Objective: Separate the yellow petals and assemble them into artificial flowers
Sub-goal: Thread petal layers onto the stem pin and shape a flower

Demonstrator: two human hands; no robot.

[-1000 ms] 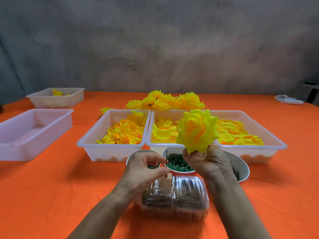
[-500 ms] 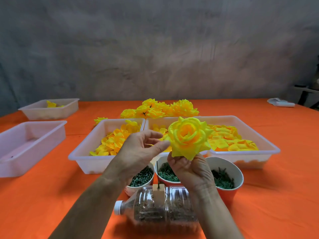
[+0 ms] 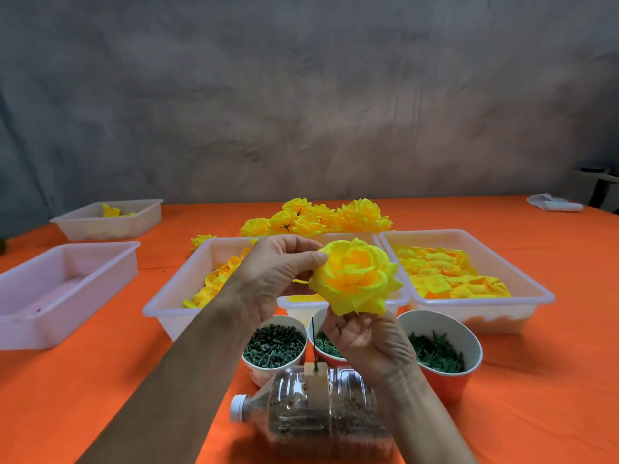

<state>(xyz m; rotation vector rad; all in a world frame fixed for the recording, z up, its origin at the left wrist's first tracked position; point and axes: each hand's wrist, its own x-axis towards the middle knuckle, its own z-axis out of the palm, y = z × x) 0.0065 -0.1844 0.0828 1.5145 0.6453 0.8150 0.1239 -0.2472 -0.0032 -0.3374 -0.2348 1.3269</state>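
Head view: the right hand (image 3: 366, 343) pinched the assembled flower (image 3: 356, 276) from below, above the cups – left hand (image 3: 278, 272) gripping its petals. Likely shaping; next, setting it on the far pile (image 3: 318, 217).

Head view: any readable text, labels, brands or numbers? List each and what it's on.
None readable.
Left paper cup: a faint reddish mark on its white wall, too blurred to read.
Plastic bottle: no label showing.
White trays: plain.
Held flower: no tag seen.
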